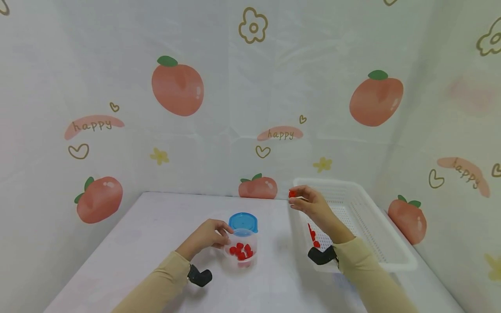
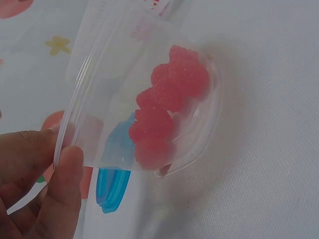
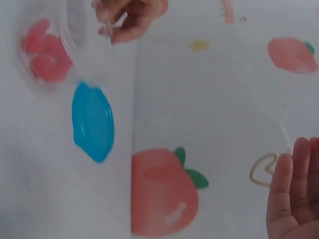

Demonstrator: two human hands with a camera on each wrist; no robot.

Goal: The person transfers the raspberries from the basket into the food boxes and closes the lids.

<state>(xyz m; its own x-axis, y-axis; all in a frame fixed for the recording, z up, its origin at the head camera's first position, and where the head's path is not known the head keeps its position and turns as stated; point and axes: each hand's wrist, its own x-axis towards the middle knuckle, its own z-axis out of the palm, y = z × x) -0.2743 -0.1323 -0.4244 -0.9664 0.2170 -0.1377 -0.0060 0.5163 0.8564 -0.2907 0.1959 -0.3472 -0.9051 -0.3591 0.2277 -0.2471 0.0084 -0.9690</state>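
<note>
My left hand [image 1: 208, 234] pinches the rim of a clear round plastic tub [image 2: 107, 79] between thumb and fingers. Several red, bumpy, raspberry-like pieces [image 2: 167, 97] lie in the bottom of the tub, seen through its cloudy wall. My right hand [image 1: 313, 208] is raised over the near-left side of a white basket, gripping one red raspberry-like piece [image 1: 292, 194] at its fingertips. In the right wrist view only some of that hand's fingers [image 3: 281, 191] show at the right edge, and the piece is out of sight.
Right behind the tub lies a blue lid [image 1: 242, 221] on the white table [image 1: 168, 217]. The white perforated basket [image 1: 391, 243] stands at the right, with several red pieces [image 1: 313, 234] along its left side. A fruit-printed curtain [image 1: 219, 152] hangs behind the table.
</note>
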